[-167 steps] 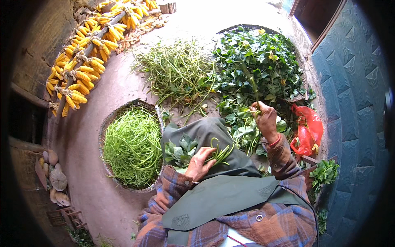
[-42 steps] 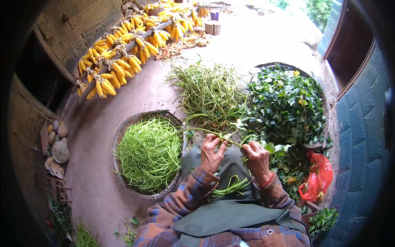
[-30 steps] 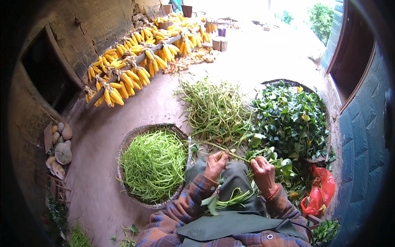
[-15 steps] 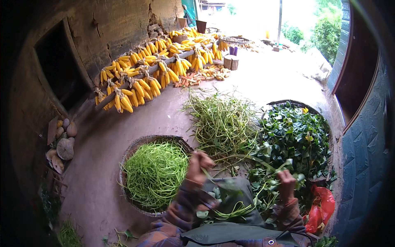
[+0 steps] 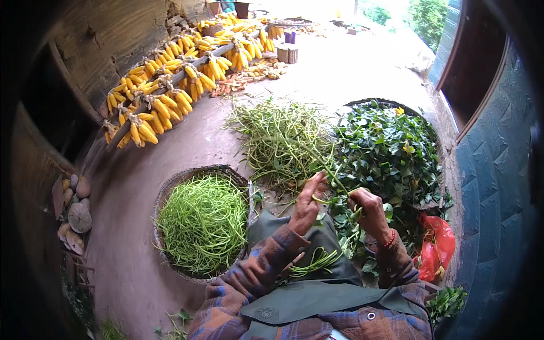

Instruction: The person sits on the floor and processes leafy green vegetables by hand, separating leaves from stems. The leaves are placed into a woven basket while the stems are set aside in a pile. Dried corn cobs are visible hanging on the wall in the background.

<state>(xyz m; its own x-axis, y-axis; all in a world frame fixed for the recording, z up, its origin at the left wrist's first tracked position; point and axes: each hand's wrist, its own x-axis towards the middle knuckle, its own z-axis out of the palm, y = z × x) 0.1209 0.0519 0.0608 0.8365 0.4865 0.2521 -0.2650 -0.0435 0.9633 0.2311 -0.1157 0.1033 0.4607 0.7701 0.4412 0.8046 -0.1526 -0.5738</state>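
Note:
In front of my lap my right hand (image 5: 368, 211), with a red bead bracelet at the wrist, is closed on a long green vine stem (image 5: 335, 178) that runs up toward the far left. My left hand (image 5: 306, 205) is beside it, its fingers pinched on a curved bit of the same stem; the fingertips are partly hidden. On the dark apron (image 5: 272, 224) over my lap lies a small bunch of thin, bare green stems (image 5: 317, 263). To the left stands a round woven basket (image 5: 159, 232) heaped with thin green stems (image 5: 201, 224).
Ahead is a pile of long leafless vines (image 5: 280, 141). To the right stands a basket of dark leafy vines (image 5: 391, 153), with a red plastic bag (image 5: 437, 243) nearer me. Corn cobs (image 5: 187, 82) hang along a pole by the wall; pumpkins (image 5: 79, 217) lie at far left.
My hands have come from wide apart to close together, with the stem now between them. The trailing leaf at my left hand is gone. The view has tipped down and shifted right.

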